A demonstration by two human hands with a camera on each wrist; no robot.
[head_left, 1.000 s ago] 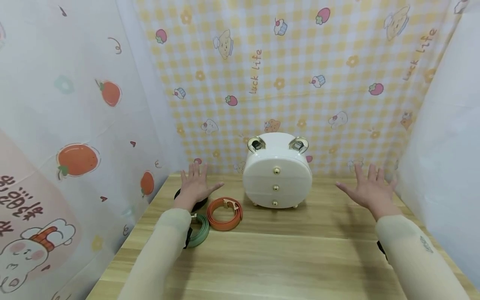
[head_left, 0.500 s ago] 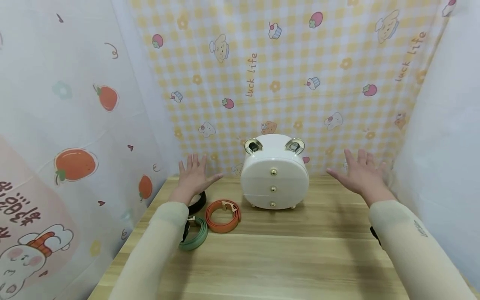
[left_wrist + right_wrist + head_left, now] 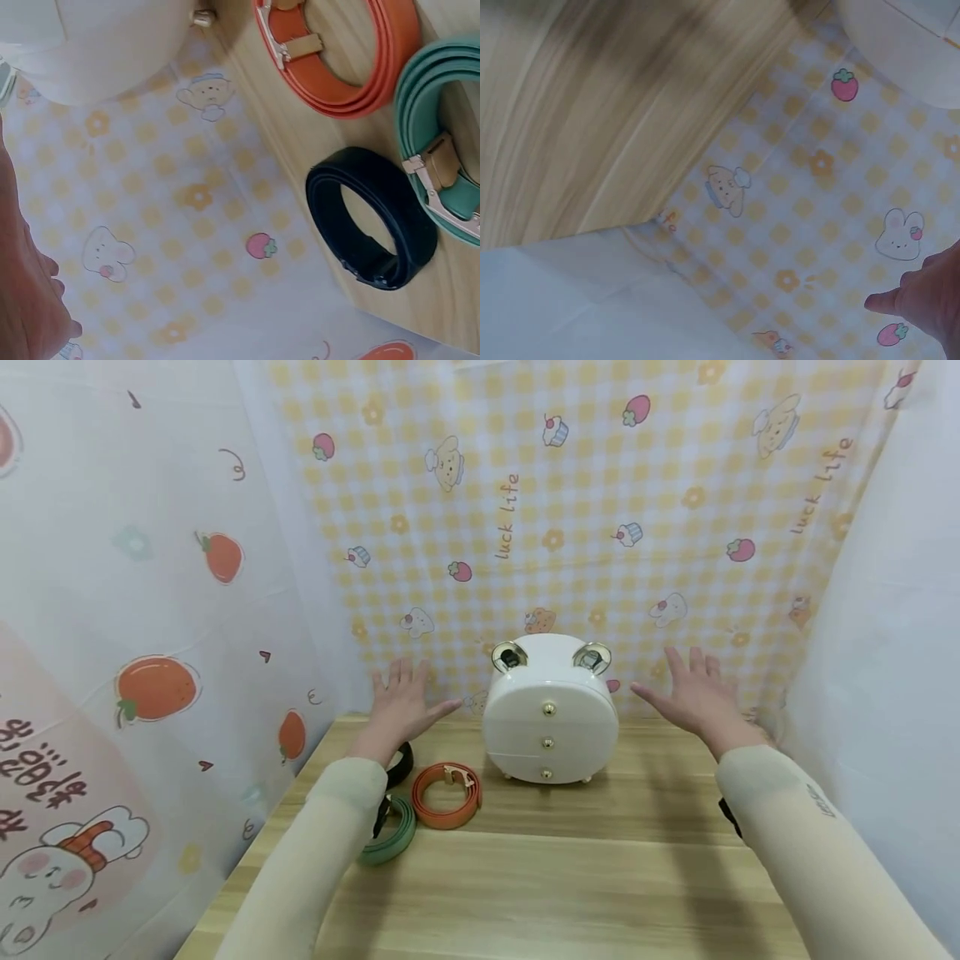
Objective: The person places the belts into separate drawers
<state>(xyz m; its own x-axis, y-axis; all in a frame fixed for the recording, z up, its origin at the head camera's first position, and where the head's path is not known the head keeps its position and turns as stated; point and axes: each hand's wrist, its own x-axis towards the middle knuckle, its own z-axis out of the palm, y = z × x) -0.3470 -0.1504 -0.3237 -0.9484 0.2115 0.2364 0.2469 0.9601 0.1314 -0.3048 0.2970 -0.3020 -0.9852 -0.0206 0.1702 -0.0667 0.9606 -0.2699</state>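
Observation:
A white rounded box with gold knobs [image 3: 551,731] and two gold-rimmed ears stands at the back of the table. My left hand [image 3: 401,710] is held in the air left of it, fingers spread, touching nothing. To the box's right my right hand [image 3: 697,702] hovers the same way, palm bare. Below the left hand lie three coiled belts: an orange belt [image 3: 447,814], a green belt [image 3: 393,843] and a black belt [image 3: 371,217], which the left wrist view shows whole. In the head view the left arm partly covers the black and green coils.
The wooden table [image 3: 555,885] reaches back to a yellow checked cloth [image 3: 562,577]. A white printed cloth [image 3: 180,627] hangs along the left, and a plain white cloth [image 3: 885,710] along the right.
Both hands have risen slightly, and the right hand has moved left toward the box. The left hand has shifted a little to the right. The box and belts stay in place.

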